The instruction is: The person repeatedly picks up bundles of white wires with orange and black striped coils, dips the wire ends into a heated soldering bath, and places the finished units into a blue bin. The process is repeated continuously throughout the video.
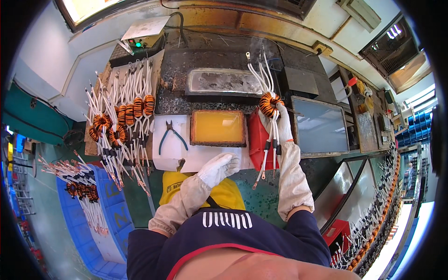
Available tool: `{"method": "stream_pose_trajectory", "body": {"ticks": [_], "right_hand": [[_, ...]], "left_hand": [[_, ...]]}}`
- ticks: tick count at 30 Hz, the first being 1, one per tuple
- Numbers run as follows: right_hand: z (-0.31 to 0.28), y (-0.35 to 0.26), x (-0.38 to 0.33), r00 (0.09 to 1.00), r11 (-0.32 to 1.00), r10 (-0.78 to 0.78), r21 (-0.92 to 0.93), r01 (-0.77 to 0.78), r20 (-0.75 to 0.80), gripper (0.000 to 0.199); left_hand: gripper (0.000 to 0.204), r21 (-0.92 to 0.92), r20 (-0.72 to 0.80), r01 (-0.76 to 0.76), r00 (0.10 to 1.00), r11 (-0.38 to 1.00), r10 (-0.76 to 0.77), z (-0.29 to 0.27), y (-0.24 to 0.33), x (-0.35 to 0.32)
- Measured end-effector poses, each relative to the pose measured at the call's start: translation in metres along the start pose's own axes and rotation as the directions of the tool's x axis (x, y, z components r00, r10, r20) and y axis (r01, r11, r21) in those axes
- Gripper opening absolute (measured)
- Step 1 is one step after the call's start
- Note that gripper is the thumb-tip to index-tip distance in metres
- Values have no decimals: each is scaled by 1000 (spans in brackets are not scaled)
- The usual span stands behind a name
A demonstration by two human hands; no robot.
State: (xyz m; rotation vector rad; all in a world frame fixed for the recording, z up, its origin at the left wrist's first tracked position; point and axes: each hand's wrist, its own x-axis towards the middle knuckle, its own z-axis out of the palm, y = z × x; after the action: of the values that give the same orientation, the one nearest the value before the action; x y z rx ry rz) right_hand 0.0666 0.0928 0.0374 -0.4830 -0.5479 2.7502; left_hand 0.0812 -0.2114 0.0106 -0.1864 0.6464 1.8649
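Observation:
My right hand (282, 122), in a white glove, is closed around a toroidal coil (269, 104) wound in orange and black. White leads with ring terminals run from the coil up and away from me, and others with black sleeves hang down toward me. A little smoke rises near the upper lead ends. My gloved left hand (220, 169) hovers before the near edge of the bench, below a tray of amber liquid (218, 128); its fingers lie together, and whether anything is in them is hidden. Cutting pliers (172, 137) with teal handles lie left of the tray.
A long solder pot (225, 81) stands behind the amber tray. Several similar coils (122, 114) are heaped at the left, before a control box (144, 39) with a green light. A red container (257, 140) sits under my right hand. Blue crate (116, 210) at lower left holds more coils.

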Motion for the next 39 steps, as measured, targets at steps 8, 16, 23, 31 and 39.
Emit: {"method": "stream_pose_trajectory", "body": {"ticks": [8, 16, 23, 31, 39], "right_hand": [[-5, -1, -5, 1000, 1000, -22, -4, 22, 21, 39], [-4, -1, -2, 994, 999, -5, -33, 8, 112, 39], [2, 0, -5, 993, 999, -30, -33, 34, 116, 38], [0, 0, -4, 992, 999, -23, -39, 28, 128, 38], [-7, 1, -5, 997, 999, -53, 0, 53, 61, 40]], "left_hand": [[25, -19, 75, 44, 996, 999, -42, -10, -8, 4], [25, -41, 73, 26, 997, 999, -23, -18, -14, 6], [26, -36, 68, 31, 997, 999, -29, -19, -15, 8], [24, -50, 95, 43, 995, 998, -38, -26, -18, 11], [26, -32, 44, 25, 999, 999, -24, -13, -13, 1]]}}
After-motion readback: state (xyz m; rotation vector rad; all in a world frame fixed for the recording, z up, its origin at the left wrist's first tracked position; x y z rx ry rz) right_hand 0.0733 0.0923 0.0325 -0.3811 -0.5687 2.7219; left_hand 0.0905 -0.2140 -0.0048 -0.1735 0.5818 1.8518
